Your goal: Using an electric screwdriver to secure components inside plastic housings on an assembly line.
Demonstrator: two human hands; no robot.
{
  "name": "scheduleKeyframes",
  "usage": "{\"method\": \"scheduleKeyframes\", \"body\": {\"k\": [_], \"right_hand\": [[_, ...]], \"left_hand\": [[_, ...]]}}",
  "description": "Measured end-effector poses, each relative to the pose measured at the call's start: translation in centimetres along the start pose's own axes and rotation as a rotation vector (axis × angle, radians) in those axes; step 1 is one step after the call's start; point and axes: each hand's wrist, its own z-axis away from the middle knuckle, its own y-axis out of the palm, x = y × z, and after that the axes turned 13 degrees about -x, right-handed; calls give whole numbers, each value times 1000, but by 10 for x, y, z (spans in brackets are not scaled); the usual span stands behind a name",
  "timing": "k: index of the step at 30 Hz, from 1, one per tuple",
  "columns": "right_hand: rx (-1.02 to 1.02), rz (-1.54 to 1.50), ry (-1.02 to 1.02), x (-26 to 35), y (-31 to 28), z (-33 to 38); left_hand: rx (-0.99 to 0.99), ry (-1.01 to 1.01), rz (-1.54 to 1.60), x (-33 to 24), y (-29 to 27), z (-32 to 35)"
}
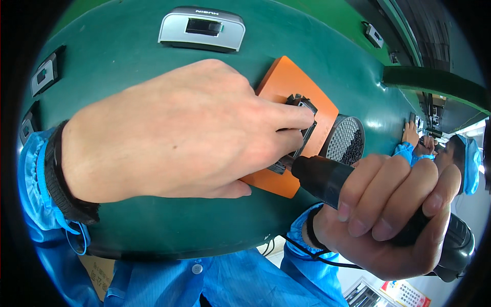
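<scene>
Left hand (169, 130) pins black part (302, 130) flat on orange pad (286, 82), table's right side. Right hand (388, 215) fist-wraps black screwdriver (327, 176), axis diagonal, tip pointing up-left at part.

Bright, even light falls from overhead, with a small white glare spot on the green surface (376, 124) toward three o'clock. Shadows are soft, pooling just under the left hand (169, 130). The fisheye bends the surface's edges hard and leaves black corners all round. The right hand (394, 215), close to the lens at four o'clock, looks slightly soft; the centre stays sharp.
</scene>
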Motion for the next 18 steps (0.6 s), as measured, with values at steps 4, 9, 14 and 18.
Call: {"method": "scheduleKeyframes", "body": {"k": [4, 9, 14, 18], "right_hand": [[49, -110, -22, -7, -1, 1], [106, -163, 28, -8, -7, -7], [41, -212, 20, -15, -2, 0], [81, -102, 62, -3, -1, -3]], "left_hand": [[-24, 7, 16, 1, 2, -1], [-22, 2, 29, 3, 2, -3], [10, -3, 10, 2, 1, -5], [-1, -5, 19, 0, 1, -3]]}}
